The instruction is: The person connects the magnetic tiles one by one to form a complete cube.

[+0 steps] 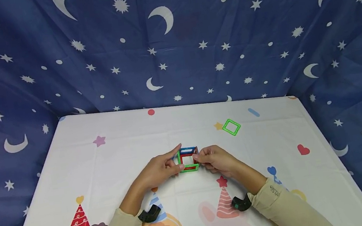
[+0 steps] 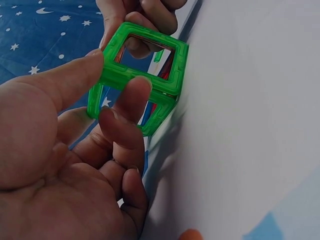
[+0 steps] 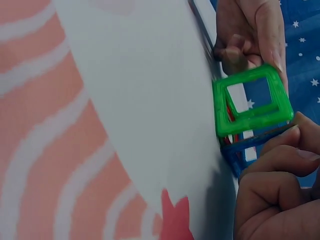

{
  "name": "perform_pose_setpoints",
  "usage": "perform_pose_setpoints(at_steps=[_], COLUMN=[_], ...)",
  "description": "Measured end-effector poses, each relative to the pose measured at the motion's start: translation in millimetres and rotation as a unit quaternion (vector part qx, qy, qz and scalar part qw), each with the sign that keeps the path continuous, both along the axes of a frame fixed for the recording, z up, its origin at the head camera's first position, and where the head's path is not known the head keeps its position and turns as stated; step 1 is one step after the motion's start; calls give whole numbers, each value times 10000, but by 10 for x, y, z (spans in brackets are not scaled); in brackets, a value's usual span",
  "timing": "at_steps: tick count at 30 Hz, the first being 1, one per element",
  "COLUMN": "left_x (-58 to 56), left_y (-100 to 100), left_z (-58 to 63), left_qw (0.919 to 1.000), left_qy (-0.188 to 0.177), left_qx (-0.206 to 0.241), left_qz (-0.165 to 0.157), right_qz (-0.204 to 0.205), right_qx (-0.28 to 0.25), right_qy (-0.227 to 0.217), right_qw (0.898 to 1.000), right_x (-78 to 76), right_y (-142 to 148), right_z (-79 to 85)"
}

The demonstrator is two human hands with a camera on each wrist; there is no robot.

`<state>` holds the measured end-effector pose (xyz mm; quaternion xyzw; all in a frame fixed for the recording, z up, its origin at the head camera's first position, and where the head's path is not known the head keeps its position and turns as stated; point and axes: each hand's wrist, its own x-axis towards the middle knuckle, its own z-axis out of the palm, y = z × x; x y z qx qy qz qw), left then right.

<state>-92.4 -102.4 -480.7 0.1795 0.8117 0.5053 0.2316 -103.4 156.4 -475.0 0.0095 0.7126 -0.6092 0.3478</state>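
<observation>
Small magnetic tiles with hollow square frames stand joined as a box (image 1: 190,166) near the middle of the table, green, red and blue. My left hand (image 1: 161,168) holds its left side, thumb at the front edge and index finger reaching toward the back. In the left wrist view, fingertips press against a green tile (image 2: 117,75). From the right, my right hand (image 1: 216,159) pinches the box's side between thumb and curled fingers. The right wrist view shows a blue tile (image 3: 232,160) beside that hand, meeting the green front tile (image 3: 250,129). Fingers hide parts of the box's sides.
A loose green square tile (image 1: 228,131) lies flat behind and to the right of the box. The white tablecloth (image 1: 130,151) carries printed cartoon animals and shapes. A dark blue curtain (image 1: 196,76) with moons and stars rises behind the table and at both sides.
</observation>
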Motion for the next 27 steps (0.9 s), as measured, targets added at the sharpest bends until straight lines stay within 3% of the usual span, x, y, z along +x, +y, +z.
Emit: perform_pose_setpoints(at_steps=[12,19,27], left_x=[4,9,12], left_y=[-3,-2,-3], left_z=[17,23,34], left_qw=[10000,10000,10000], left_qy=[47,5,-8], left_qx=[16,-6,4], left_qz=[-1,25,33], right_qz=[145,321,194], right_qx=[-432,-343,-319], right_qy=[-219,-192,-68], right_qw=[9987,9987,9993], right_x=[7,-15,-27], right_y=[25,45,73], right_z=[-11,-36,-6])
